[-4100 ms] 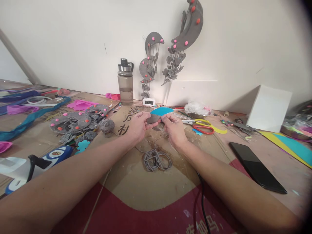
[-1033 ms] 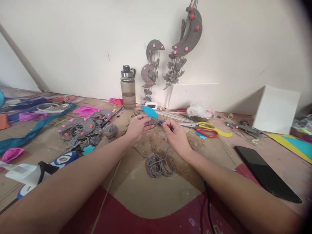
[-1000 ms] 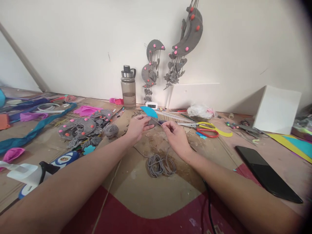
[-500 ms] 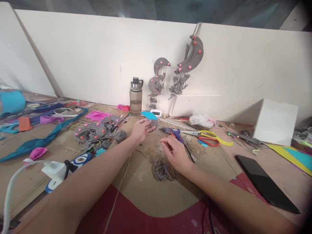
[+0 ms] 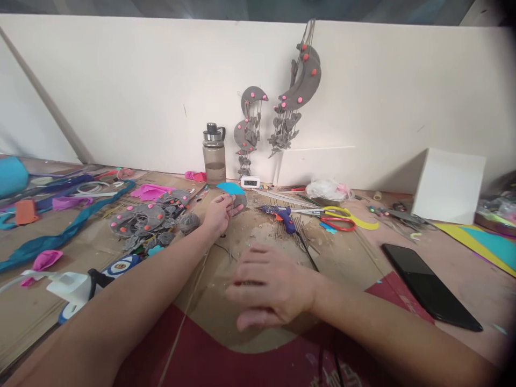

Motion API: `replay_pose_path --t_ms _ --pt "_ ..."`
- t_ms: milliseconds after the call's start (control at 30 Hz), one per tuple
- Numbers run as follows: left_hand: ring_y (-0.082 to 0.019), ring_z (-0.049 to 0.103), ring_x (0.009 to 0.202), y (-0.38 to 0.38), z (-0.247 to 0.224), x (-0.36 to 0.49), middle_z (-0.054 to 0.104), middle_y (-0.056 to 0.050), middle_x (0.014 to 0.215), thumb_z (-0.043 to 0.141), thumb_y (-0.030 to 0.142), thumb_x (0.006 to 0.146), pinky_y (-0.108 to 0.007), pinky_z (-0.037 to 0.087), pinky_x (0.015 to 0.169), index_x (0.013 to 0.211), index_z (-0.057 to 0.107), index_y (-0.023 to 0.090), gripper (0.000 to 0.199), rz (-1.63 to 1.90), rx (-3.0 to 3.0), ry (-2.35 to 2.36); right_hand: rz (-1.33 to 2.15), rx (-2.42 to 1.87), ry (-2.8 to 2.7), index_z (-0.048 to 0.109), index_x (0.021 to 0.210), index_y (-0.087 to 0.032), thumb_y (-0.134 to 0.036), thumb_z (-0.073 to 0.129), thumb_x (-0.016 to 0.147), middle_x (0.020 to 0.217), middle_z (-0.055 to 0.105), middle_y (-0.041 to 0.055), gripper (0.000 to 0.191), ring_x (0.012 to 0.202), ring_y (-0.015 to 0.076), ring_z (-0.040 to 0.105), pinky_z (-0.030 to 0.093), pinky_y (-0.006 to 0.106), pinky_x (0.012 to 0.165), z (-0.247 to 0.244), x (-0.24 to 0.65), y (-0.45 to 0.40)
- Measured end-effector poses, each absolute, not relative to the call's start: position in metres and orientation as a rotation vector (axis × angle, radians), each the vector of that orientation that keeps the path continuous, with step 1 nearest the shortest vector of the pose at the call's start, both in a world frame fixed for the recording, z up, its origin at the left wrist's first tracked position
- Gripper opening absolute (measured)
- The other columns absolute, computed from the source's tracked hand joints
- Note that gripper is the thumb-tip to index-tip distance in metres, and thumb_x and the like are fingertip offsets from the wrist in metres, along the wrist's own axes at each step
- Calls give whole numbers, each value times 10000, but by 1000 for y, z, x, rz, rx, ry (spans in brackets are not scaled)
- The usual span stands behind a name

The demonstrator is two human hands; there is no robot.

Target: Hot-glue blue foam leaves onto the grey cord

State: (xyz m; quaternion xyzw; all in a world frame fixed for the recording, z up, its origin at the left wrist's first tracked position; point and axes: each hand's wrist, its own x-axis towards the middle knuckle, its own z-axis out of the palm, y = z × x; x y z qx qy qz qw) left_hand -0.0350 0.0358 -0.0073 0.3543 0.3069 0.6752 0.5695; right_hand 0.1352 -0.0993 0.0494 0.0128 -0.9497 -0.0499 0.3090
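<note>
My left hand (image 5: 221,213) pinches a round piece, blue at the top (image 5: 230,188) and grey below (image 5: 239,201), above the cardboard-covered table. Nearer to me, my right hand (image 5: 272,287) is blurred, palm down with its fingers spread, and nothing shows in its grasp. It covers the spot of the grey yarn coil; only a loose strand shows beside it. Beyond that hand lies a blue and orange glue gun (image 5: 284,215). Left of my left hand are a small grey yarn ball (image 5: 188,222) and grey felt shapes with pink dots (image 5: 139,217).
A bottle (image 5: 214,161) and a small clock (image 5: 250,182) stand near the white wall, where grey moon hangings (image 5: 304,80) hang. Scissors (image 5: 337,218) and a black phone (image 5: 429,285) lie to the right. A white plug (image 5: 72,286) is at the left.
My right hand has moved nearer to me and left over the yarn coil, its fingers opening out. The view has shifted slightly; my left hand still holds the blue and grey piece.
</note>
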Motion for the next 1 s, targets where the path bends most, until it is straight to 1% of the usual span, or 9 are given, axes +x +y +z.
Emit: replay_pose_path --t_ms 100,200,300,400,533,667,767,867,1000 --pt "-64 534 590 33 -6 -33 523 44 606 764 194 632 -325 569 777 649 524 143 246 1596 801 747 -9 -561 -2271 608 895 -195 -278 406 941 845 644 54 222 817 165 565 428 302 759 53 151 -76" --pt "-76 568 637 31 -5 -30 555 31 656 770 207 632 -344 562 804 683 543 139 242 1588 814 770 -48 -1241 -2065 596 936 -168 -313 452 916 924 629 110 205 869 221 564 428 350 781 40 174 -36" --pt "-75 572 652 30 -5 -27 554 37 675 785 235 624 -361 561 817 704 546 142 269 1594 843 777 -55 -1760 -2008 581 1005 -91 -419 539 861 997 621 199 361 951 298 576 428 399 823 19 190 -4" --pt "-89 585 669 30 -6 -24 566 30 691 805 259 591 -372 566 800 710 554 138 303 1611 855 791 66 -1992 -2091 574 1025 -76 -339 533 843 1046 625 222 323 974 302 600 436 371 817 6 195 9" --pt "-96 585 660 28 -5 -21 559 29 668 811 266 565 -359 573 763 709 560 134 317 1611 868 814 211 -2016 -2015 557 1020 -88 -237 494 803 1035 637 203 271 958 276 619 442 333 807 2 194 13" --pt "-76 557 626 27 -3 -21 545 40 646 804 243 557 -347 576 757 703 550 138 311 1627 860 819 224 -1719 -1705 502 1029 -122 -245 527 750 1018 616 147 306 909 233 598 451 332 815 3 192 14" --pt "-88 577 659 28 -2 -22 569 26 690 795 228 547 -333 577 736 701 544 140 307 1636 860 826 370 -1409 -1510 444 1005 -176 -230 539 692 892 594 40 332 736 166 566 467 294 693 5 186 10" --pt "-99 587 675 28 -3 -21 567 21 695 784 226 550 -323 578 711 697 541 140 296 1639 861 843 668 -1286 -1463 427 910 -213 -220 492 690 688 523 -46 230 562 130 496 421 262 549 8 177 1" --pt "-91 572 660 28 -4 -21 558 23 687 774 227 555 -316 578 700 699 545 138 285 1641 853 868 710 -1186 -1530 461 871 -217 -219 493 717 675 528 -40 157 592 136 519 433 271 569 10 164 -16"
